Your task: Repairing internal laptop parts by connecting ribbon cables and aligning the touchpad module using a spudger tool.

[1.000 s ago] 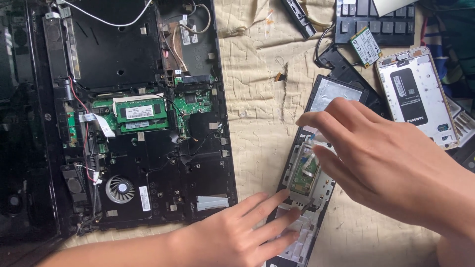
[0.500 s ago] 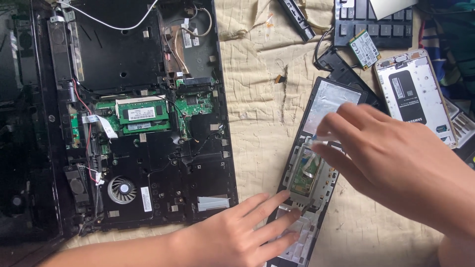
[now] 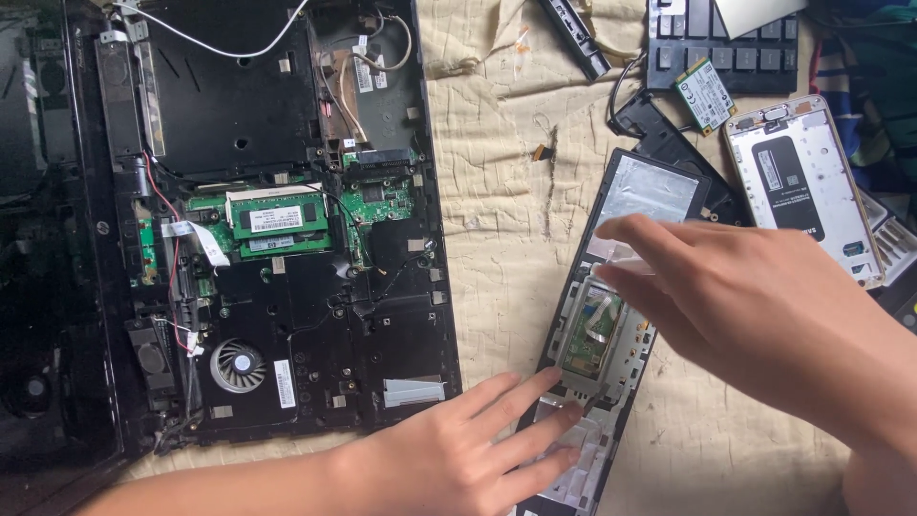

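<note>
Right hand (image 3: 764, 306): as it slid up the palmrest panel (image 3: 611, 315) since a second ago, we see its fingers loosely together, pinching nothing.
Left hand (image 3: 458, 459): we keep it flat, fingers spread, pressing the panel's lower end.

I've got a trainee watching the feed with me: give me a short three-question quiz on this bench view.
1. True or false: the left hand rests flat on the lower end of the black panel.
2. Which lies nearest the top right corner? A) cooling fan B) keyboard C) memory stick
3. Fill in: the right hand has its fingers over the panel's small ____ board.

Key: 1 true; 2 B; 3 green.
</note>
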